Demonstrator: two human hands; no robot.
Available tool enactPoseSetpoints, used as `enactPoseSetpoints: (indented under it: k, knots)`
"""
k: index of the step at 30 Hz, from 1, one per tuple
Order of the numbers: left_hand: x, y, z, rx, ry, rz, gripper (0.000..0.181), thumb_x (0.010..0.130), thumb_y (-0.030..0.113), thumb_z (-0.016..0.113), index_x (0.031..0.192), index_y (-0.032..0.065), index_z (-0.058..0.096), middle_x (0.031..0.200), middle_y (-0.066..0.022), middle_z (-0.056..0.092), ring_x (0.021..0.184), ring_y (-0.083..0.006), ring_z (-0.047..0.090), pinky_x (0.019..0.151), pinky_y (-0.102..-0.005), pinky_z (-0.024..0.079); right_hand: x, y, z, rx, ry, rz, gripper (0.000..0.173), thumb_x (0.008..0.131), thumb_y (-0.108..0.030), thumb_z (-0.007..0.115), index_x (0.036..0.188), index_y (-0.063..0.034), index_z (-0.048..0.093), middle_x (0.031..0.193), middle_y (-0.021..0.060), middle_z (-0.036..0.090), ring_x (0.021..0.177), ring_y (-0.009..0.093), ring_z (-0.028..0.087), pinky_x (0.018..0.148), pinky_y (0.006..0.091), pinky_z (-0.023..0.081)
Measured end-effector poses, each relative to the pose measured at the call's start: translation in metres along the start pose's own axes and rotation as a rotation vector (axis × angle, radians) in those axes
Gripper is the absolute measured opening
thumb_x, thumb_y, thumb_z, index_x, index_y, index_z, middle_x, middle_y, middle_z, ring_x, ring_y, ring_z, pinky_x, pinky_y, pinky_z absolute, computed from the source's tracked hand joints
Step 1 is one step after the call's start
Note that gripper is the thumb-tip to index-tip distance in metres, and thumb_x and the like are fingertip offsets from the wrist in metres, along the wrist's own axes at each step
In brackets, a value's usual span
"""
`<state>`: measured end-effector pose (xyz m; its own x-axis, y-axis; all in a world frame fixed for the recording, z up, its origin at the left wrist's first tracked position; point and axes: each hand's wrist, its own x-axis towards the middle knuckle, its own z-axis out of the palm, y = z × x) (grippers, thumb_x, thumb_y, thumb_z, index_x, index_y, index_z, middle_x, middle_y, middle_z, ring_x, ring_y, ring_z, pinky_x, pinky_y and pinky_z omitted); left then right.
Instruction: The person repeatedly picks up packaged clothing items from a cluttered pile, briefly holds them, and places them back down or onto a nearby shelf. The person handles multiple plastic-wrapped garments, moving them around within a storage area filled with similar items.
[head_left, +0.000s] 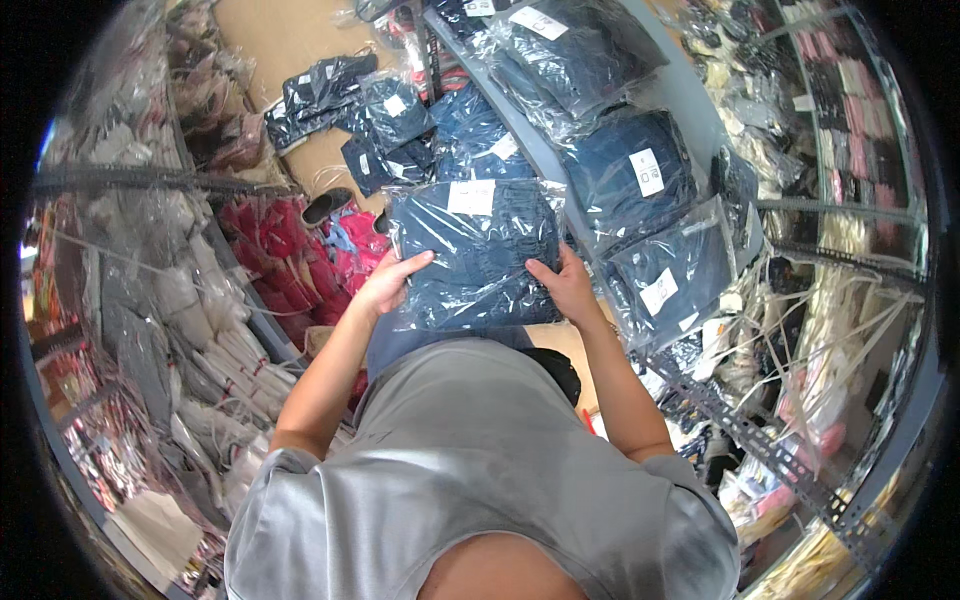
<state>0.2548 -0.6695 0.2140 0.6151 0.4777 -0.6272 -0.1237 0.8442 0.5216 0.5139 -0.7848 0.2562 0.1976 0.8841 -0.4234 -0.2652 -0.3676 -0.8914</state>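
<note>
A clear plastic bag of folded dark blue denim garments (480, 251) is held level in front of my body, with a white label near its far edge. My left hand (390, 281) grips its left side, thumb on top. On the right side, my right hand (564, 283) holds it the same way; the fingers of both hands are partly hidden beneath. Right of it, another bagged denim pack (637, 172) and a smaller labelled pack (671, 270) lie on a grey metal shelf. Beyond the held bag are more bagged jeans (476, 135).
Smaller denim packs (394, 112) lie on the floor at the far left. Bagged pink-red garments (277, 255) sit by my left arm. Shelves of white bagged goods (195, 300) stand at left. A perforated metal rail (757, 442) and loose straps are at right.
</note>
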Motion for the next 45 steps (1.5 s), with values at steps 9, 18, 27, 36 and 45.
enactPoseSetpoints:
  k: [9,18,27,36,45]
  knots:
    - [0.049,0.053,0.001,0.330,0.039,-0.011,0.031,0.080,0.016,0.070,0.108,0.0067,0.059,0.099,-0.0044,0.064,0.089,-0.0133,0.061,0.078,-0.0304,0.050,0.010,0.001,0.018,-0.054,0.201,-0.004,0.037,0.085,-0.010,0.062,0.118,0.0027,0.049,0.104,0.0062,0.061,0.091,0.011,0.056,0.082,0.0272,0.045]
    - [0.092,0.101,-0.064,0.381,-0.015,-0.051,0.036,0.080,0.021,0.069,0.110,0.0054,0.057,0.094,-0.0060,0.064,0.082,-0.0162,0.062,0.073,-0.0297,0.051,0.047,-0.003,0.089,-0.080,0.335,0.009,0.044,0.081,-0.014,0.067,0.118,0.0027,0.050,0.107,0.0087,0.061,0.094,0.014,0.055,0.084,0.0286,0.044]
    - [0.110,0.142,-0.084,0.508,-0.205,-0.303,0.039,0.092,0.039,0.051,0.117,0.0105,0.048,0.092,-0.0066,0.064,0.077,-0.0162,0.063,0.068,-0.0286,0.051,0.038,-0.032,0.016,0.497,0.901,-0.240,0.033,0.086,-0.013,0.061,0.115,-0.0020,0.051,0.105,0.0070,0.061,0.094,0.018,0.058,0.081,0.0342,0.048]
    - [0.109,0.144,-0.170,0.909,0.020,-0.314,0.039,0.086,0.036,0.062,0.110,0.0058,0.055,0.089,-0.0041,0.062,0.077,-0.0132,0.060,0.068,-0.0264,0.048,0.133,0.073,-0.151,0.643,0.941,-0.002,0.027,0.095,-0.023,0.045,0.109,0.0000,0.048,0.104,0.0169,0.057,0.095,0.035,0.059,0.076,0.0479,0.052]
    - [0.097,0.092,-0.314,1.071,0.138,-0.149,0.043,0.084,0.037,0.063,0.106,-0.0003,0.060,0.088,-0.0095,0.064,0.078,-0.0155,0.059,0.069,-0.0290,0.049,0.084,-0.095,0.020,-0.543,0.980,-0.226,0.027,0.089,-0.029,0.057,0.088,-0.0036,0.064,0.073,0.0040,0.059,0.062,0.011,0.055,0.055,0.0229,0.043]
